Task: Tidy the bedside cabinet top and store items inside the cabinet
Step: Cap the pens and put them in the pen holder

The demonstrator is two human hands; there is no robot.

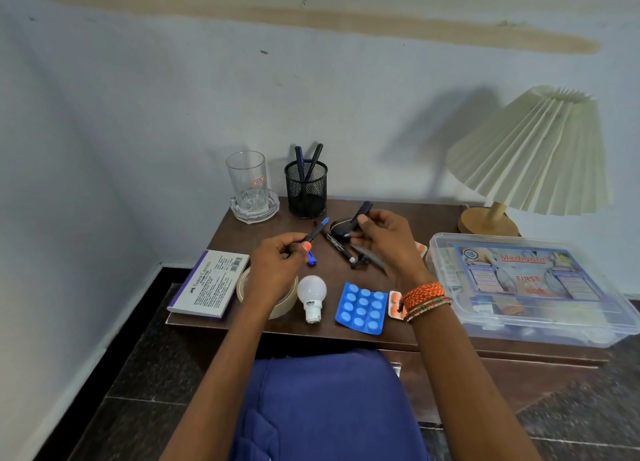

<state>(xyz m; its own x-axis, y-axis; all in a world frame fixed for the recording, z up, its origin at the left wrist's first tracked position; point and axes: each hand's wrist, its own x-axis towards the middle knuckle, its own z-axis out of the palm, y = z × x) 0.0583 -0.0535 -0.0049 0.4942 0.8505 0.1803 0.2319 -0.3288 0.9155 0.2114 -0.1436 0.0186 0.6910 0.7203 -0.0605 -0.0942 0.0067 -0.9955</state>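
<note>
Two hands: we see both raised just above the cabinet top [398, 215], each pinching a pen part.
Left hand [277, 263]: thumb and forefinger pinch a black pen with a blue tip [317, 232], the tip pointing up and away; the other fingers curl under, and we cannot tell what they touch.
Right hand [384, 242]: fingertips pinch a dark pen cap [362, 210]; its lower end is hidden behind the thumb.
Loose pens: a black marker [337, 246] lies flat between the hands; a blue piece [311, 260] pokes out beneath the left hand, mostly hidden.
Dark object [341, 230]: a rounded black thing behind the right hand's fingers; we cannot make out what it is.
Tape roll [287, 305]: largely covered by the left wrist.
Holder: a black mesh pen holder [306, 190] at the back holds two pens upright, beside a glass [247, 180] on a clear coaster.
Front edge: a white bulb [311, 296], a blue blister pack [362, 308], and an orange pill strip [394, 305] partly hidden by the right wrist.
Left corner: a notepad [207, 284] overhangs the edge.
Right side: a clear first-aid box [526, 287], its label blurred, and a lamp [530, 152].
Cabinet front: hidden behind our lap.
</note>
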